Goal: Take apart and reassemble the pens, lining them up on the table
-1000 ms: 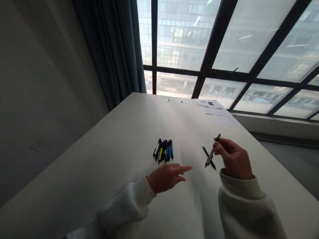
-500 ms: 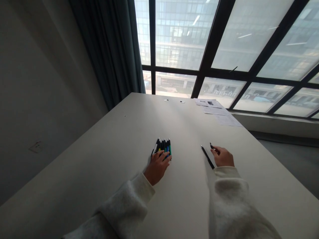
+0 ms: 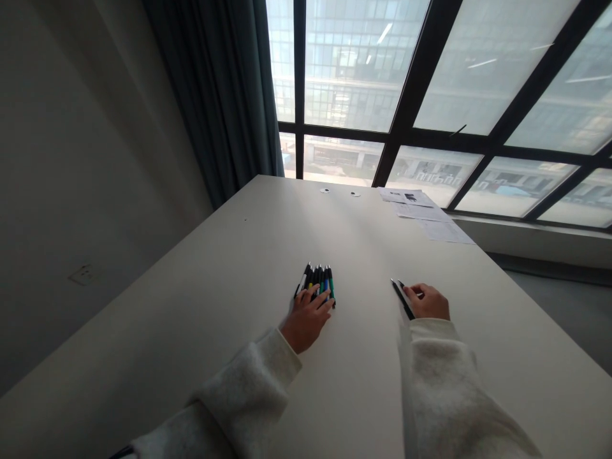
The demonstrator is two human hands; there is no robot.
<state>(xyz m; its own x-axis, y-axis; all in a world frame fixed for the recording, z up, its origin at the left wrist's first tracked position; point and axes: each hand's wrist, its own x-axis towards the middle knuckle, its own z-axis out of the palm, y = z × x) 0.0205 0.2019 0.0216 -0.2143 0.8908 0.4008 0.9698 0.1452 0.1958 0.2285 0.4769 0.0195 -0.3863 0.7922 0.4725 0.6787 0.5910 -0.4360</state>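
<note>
My left hand (image 3: 306, 319) lies over the lower ends of a row of pens (image 3: 321, 279), its fingers spread and touching them. These pens lie side by side with tips pointing away from me; white, yellow, green and blue show on their barrels. To the right, my right hand (image 3: 428, 301) pinches a dark pen whose tip (image 3: 401, 282) sticks out past the fingers; the hand hides most of its barrel. Just left of that hand, a black pen (image 3: 402, 298) lies slanted on the table, very close to the pinched one.
The white table (image 3: 215, 306) reaches to the window (image 3: 354, 70). Printed sheets (image 3: 421, 207) lie at its far right corner, and two small white round pieces (image 3: 354, 194) near the far edge. A dark curtain (image 3: 224, 95) hangs at the far left.
My right hand has moved the pinched pen left, closer to the slanted black pen. My left hand stays on the row of pens. The whole view has shifted slightly.
</note>
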